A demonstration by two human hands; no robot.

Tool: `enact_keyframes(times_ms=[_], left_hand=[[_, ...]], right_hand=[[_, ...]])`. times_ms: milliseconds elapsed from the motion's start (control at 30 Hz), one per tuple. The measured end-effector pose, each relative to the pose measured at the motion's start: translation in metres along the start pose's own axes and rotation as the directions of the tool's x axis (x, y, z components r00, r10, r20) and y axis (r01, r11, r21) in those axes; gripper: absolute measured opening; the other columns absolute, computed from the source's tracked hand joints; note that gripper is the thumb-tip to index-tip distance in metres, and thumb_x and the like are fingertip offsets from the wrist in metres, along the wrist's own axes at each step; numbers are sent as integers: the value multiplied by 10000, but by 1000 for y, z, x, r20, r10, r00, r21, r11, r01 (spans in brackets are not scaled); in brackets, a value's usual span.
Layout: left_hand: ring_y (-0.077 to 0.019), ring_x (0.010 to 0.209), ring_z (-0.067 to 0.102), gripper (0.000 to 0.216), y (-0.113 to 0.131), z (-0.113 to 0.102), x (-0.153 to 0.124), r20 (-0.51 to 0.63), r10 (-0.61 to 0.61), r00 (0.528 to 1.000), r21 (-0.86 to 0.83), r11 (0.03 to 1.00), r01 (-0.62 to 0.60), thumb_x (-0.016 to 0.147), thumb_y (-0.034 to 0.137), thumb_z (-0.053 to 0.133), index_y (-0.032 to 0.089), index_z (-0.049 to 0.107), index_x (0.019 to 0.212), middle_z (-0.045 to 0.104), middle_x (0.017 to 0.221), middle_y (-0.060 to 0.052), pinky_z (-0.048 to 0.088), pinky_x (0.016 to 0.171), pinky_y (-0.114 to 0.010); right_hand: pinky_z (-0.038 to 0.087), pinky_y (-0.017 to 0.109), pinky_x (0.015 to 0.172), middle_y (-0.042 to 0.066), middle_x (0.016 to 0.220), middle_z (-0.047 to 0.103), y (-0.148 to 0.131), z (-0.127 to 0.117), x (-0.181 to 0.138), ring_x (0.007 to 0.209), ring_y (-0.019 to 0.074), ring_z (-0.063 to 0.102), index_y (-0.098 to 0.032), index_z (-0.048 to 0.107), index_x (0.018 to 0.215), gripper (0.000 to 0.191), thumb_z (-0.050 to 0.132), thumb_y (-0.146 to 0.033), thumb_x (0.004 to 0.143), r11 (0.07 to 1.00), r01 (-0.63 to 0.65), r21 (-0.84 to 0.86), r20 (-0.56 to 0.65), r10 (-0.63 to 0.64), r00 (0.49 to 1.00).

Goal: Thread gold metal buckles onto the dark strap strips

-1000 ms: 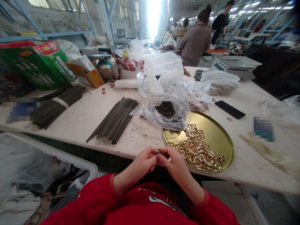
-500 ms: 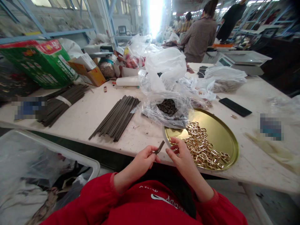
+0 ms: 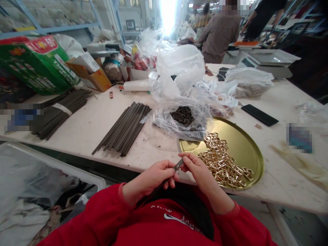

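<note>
My left hand is closed around a thin dark strip, whose end sticks out toward the right. My right hand pinches that tip with thumb and forefinger. Both hands hover at the table's near edge, just left of a round gold tray holding a heap of small gold buckles. A bundle of the same dark strips lies on the table ahead of my left hand. An open clear bag of small dark parts rests against the tray's far rim.
More dark strips, a green carton, a cardboard box and plastic bags crowd the back. A black phone lies right. A bagged bin stands at my left. People work at a far bench.
My hands came apart half a second ago with the strip in the left, and the right hand has now returned to pinch the strip's tip.
</note>
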State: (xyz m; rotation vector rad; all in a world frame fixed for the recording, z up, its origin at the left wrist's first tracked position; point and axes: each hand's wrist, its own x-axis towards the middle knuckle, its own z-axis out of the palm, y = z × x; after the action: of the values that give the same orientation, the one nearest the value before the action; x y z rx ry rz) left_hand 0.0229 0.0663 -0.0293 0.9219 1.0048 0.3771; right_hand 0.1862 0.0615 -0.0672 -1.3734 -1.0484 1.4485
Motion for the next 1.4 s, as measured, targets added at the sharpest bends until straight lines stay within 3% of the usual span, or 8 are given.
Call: enact_keyframes(times_ms=[133,300,533,667,1000,1100,1200,1400], left_hand=[[-28,373,426,130,6,-1,10,-91,-23,996,-64,998,17,701,108,418,153,446,819,584,626,35,270,365,-153],[-36,410,453,113,6,-14,25,-133,-12,991,-133,991,-6,701,138,447,156,446,813,590,678,22,290,353,-150],[-26,418,433,131,15,-28,29,-126,-11,992,-183,983,-12,714,210,480,158,434,825,570,668,31,280,356,-132],[-22,432,431,148,18,-32,29,-133,9,991,-194,980,-35,718,236,482,154,429,830,572,690,24,272,362,-124],[-22,436,434,171,18,-37,30,-139,34,990,-169,984,-57,709,256,490,153,430,831,563,693,29,263,368,-131],[-28,426,436,186,20,-36,25,-178,68,982,-122,988,-90,716,296,497,157,428,818,561,668,31,246,365,-139],[-36,410,438,206,22,-33,22,-211,115,971,-43,991,-127,735,345,486,159,427,802,551,611,37,238,364,-146],[-31,382,419,202,17,-27,18,-258,172,951,64,985,-160,751,356,456,163,416,792,535,573,51,232,353,-138]], right_hand=[[449,348,747,73,908,647,-17,-25,14,833,195,587,-196,541,1066,345,486,-416,806,924,200,-325,-105,-246,964],[432,404,821,107,1029,646,-42,-53,65,926,232,585,-178,577,1060,311,443,-345,834,666,247,-704,-110,-445,889],[397,289,917,105,1155,616,-59,-45,187,1070,178,554,-110,509,1191,386,322,-166,859,394,216,-893,52,-387,921],[364,369,941,166,1199,569,-56,-30,224,1118,257,513,-99,555,1151,400,379,-315,863,309,182,-933,55,-380,924],[372,273,913,86,1220,556,-43,-20,170,1080,186,525,-174,556,1164,359,441,-286,843,142,392,-909,334,-315,888],[362,326,908,138,1224,527,-48,-29,156,1112,236,488,-128,486,1225,452,511,-287,803,65,343,-937,298,-361,884],[388,328,811,129,1038,603,-53,-29,152,980,243,551,-156,577,1096,323,508,-299,815,2,287,-958,269,-342,900],[378,321,769,131,899,632,-53,-14,157,909,244,575,-151,640,851,134,546,-202,770,144,255,-956,190,-356,915]])
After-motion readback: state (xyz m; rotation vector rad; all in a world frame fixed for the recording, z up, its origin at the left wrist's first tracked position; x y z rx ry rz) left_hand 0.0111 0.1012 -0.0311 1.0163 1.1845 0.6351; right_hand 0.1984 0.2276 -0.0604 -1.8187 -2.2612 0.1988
